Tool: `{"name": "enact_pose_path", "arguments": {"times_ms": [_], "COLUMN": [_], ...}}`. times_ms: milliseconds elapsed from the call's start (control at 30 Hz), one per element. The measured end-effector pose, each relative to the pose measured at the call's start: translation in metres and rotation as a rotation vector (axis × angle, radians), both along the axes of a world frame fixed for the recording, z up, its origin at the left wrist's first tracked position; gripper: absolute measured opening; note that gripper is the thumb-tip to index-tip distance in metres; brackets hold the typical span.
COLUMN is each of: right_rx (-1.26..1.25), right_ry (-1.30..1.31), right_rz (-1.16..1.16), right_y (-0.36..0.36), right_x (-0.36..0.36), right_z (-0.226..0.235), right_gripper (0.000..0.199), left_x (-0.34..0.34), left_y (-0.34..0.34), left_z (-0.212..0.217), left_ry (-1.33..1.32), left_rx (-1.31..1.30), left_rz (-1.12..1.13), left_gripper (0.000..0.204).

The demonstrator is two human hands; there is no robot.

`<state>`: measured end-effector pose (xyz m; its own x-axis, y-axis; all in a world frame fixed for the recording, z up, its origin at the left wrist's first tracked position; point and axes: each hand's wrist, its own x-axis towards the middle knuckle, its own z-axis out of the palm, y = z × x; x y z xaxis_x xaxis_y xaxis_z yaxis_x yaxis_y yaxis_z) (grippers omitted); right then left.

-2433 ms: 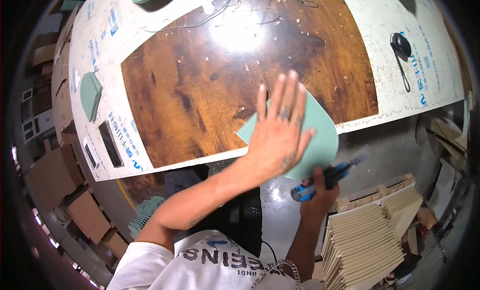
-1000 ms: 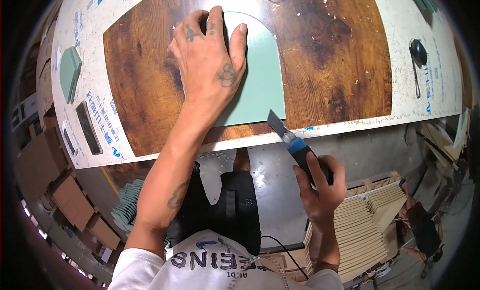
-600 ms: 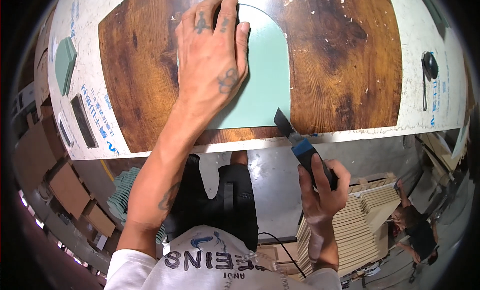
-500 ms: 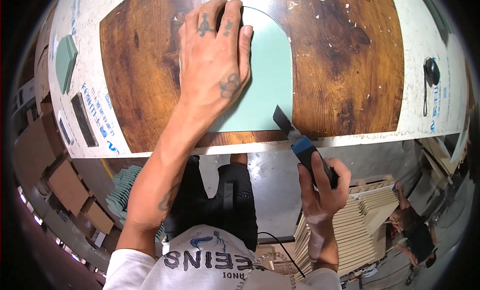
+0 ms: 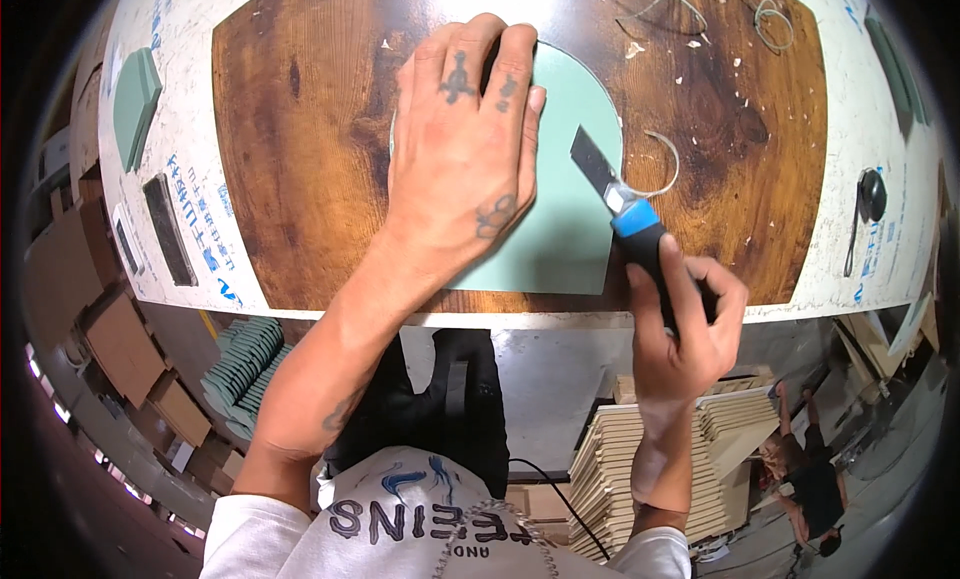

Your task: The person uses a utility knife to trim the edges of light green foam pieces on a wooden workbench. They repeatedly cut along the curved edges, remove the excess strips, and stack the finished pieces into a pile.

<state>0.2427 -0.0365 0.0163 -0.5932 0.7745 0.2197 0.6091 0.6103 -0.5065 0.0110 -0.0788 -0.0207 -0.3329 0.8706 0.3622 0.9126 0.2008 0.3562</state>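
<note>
A pale green panel (image 5: 560, 229) with a rounded far edge and a straight near edge lies on the dark wood-grain board. My left hand (image 5: 460, 129) rests on top of it, fingers stretched forward and fingertips at its far edge. My right hand (image 5: 690, 309) grips a utility knife (image 5: 645, 244) with a black and blue handle. Its broad blade (image 5: 593, 161) points forward and left, over the panel's right side. Beside the blade a thin pale strip (image 5: 672, 164) curls out over the wood from the panel's right edge.
Curled trimmings (image 5: 772, 27) and pale scraps lie on the wood-grain board (image 5: 310, 159). Green pieces (image 5: 137, 109), a dark flat bar (image 5: 170, 229) and a black mouse-like object (image 5: 872, 194) sit at the sides. Below stand stacked green pieces (image 5: 245, 369) and cream panels (image 5: 640, 459). Another person (image 5: 810, 479) is at lower right.
The knife has moved forward along the panel's right edge, and a curled strip now shows beside its blade. My left hand stays on the panel. The whole view has shifted slightly.
</note>
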Motion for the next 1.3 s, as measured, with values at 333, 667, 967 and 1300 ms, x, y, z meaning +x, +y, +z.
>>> {"name": "enact_pose_path", "arguments": {"times_ms": [333, 667, 967, 1300], "right_rx": [-0.03, -0.11, -0.079, -0.035], "right_ry": [0.031, -0.03, -0.077, -0.017], "right_rz": [0.048, 0.002, 0.008, 0.055], "right_y": [0.027, -0.03, -0.007, 0.03], "right_x": [-0.004, 0.027, 0.027, -0.003], "right_z": [0.002, 0.009, 0.004, -0.002], "right_gripper": [0.045, 0.048, 0.047, 0.046], "left_x": [-0.015, 0.007, -0.001, -0.003], "left_y": [0.009, -0.01, -0.011, -0.01], "left_z": [0.012, 0.013, 0.01, 0.017], "left_ry": [-0.163, -0.071, -0.026, -0.063], "left_rx": [0.041, -0.097, -0.112, -0.094], "left_rz": [-0.228, 0.212, 0.149, 0.113], "left_gripper": [0.033, 0.048, 0.043, 0.039]}}
